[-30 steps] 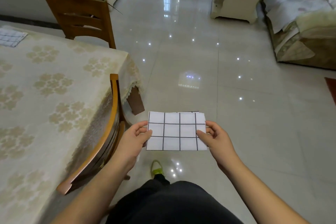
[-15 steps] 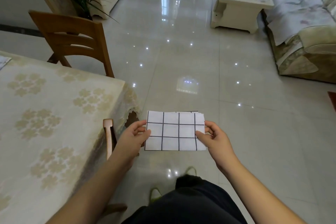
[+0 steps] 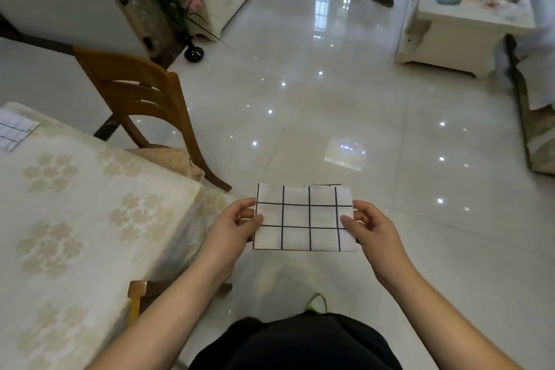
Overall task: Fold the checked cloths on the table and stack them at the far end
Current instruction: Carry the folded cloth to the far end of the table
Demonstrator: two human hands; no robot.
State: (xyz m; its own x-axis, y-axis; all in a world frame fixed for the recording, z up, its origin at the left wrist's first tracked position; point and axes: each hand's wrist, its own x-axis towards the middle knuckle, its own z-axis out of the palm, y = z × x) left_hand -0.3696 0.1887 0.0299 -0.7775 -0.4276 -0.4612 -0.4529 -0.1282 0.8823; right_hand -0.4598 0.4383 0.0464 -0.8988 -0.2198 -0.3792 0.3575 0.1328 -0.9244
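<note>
Your fingers hide the short side edges of the folded checked cloth [image 3: 303,218], and the stacked cloth [image 3: 14,133] on the table [image 3: 99,204] is cut off by the left frame edge. You hold the folded one flat above the floor, right of the table, long axis left to right. Your left hand [image 3: 231,231] and right hand [image 3: 375,230] each pinch an end.

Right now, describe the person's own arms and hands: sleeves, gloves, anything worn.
Both forearms are bare up to the frame's lower edge: no sleeves show. The left hand and right hand wear no gloves, and no rings, watch or wristbands show. Nails look short and unpainted. No markings or bandages are visible. Below the arms, dark clothing covers the person's front.
</note>
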